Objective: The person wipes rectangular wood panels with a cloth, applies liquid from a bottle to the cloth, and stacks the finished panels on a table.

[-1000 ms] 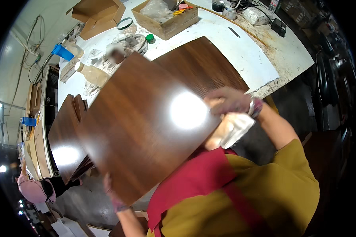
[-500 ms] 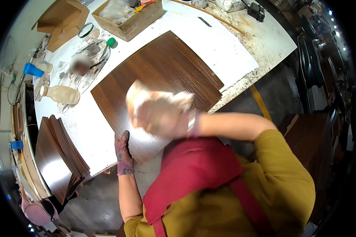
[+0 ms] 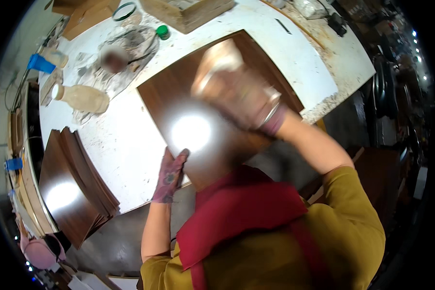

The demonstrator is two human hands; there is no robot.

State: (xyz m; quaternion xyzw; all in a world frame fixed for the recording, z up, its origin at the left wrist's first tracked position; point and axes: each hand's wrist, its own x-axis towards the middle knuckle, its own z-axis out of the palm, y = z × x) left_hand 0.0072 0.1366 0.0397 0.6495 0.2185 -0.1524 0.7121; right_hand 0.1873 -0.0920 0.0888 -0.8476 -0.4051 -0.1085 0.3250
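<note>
Panel work is what your head view shows: a dark brown wooden panel [image 3: 212, 111] lies flat on the white tabletop [image 3: 125, 150], its near corner reaching past the tabletop's near edge toward you. Your left hand [image 3: 170, 175], stained and flattened, presses against the panel's near left edge just where it meets the tabletop edge; the fingers are spread, not clenched. Your right hand [image 3: 237, 94] is over the middle of the panel, blurred by motion, and seems to be closed on a pale cloth or pad [image 3: 216, 63], though the blur leaves that unsure.

My judgement is that you are mid-way through this panel: it shines under the light, yet the hand rides on its surface, so the rubbing looks unfinished. A stack of similar dark panels [image 3: 75, 186] sits at the tabletop's left near corner; whether those are done or waiting cannot be told. A tan bottle [image 3: 82, 98] lies on its side near the left edge, with a green cap [image 3: 163, 32] toward the far edge.
</note>
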